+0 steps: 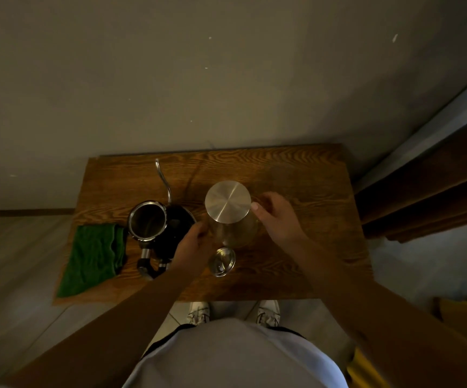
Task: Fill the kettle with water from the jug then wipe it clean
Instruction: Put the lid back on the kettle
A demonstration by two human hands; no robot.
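The wooden worktop [296, 175] carries everything. The glass jug [233, 228], steel lid on, stands mid-worktop between both hands: right hand [275, 217] curled at its handle, left hand [196, 236] against its side; how firm either grip is, I can't tell. The open kettle [147, 219] sits just left, its small lid [221, 261] before the jug. Pouring with the jug's lid on could slop water onto the kettle's base.

A wooden table [296, 175] with strong grain stands against a plain grey wall [170, 79]; past the table's right end runs a dark wooden frame [422, 191] (perhaps a door, too dim to tell); below the table's near edge are two white shoes [198, 313] on a pale tiled floor [17, 261]; a yellow thing [364, 371] lies at the lower right, well apart from the table.
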